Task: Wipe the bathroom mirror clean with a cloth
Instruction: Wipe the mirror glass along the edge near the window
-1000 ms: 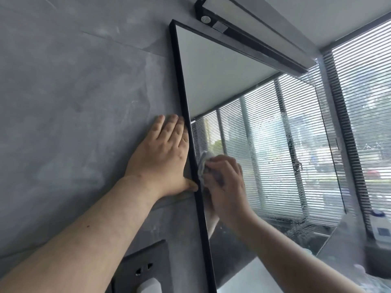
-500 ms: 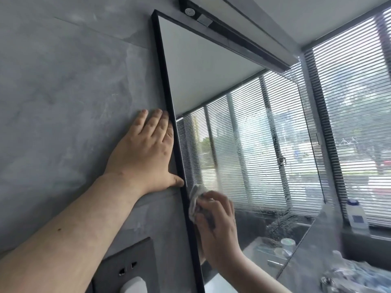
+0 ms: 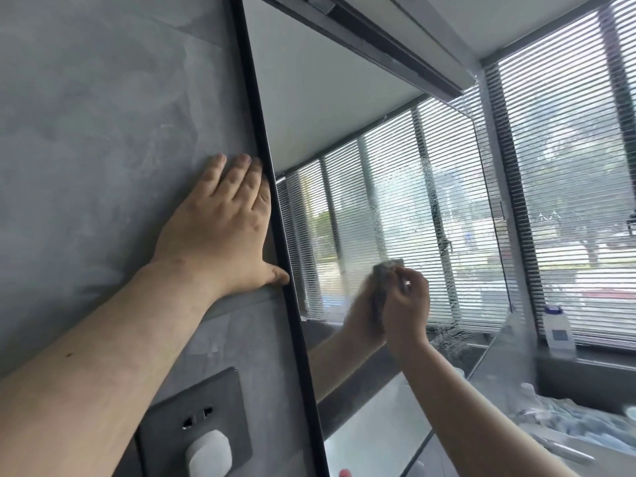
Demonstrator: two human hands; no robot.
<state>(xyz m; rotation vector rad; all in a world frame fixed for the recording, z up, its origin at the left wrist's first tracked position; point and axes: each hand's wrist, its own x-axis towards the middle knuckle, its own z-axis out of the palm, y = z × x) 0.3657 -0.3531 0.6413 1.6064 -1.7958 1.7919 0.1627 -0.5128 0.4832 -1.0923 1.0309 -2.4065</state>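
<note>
On the mirror (image 3: 344, 132), my right hand (image 3: 406, 304), fingers pinching the cloth (image 3: 387, 270), has swept rightward from the frame edge toward remaining droplets; left hand (image 3: 223, 228) stays flat, fingers together, on the wall (image 3: 86, 132).

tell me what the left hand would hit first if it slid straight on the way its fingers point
The left hand lies flat on the grey stone-look wall, fingers pointing up beside the mirror's thin black frame. Straight up the wall looks free to the picture's top edge. Any drift right would likely meet the frame first.
</note>
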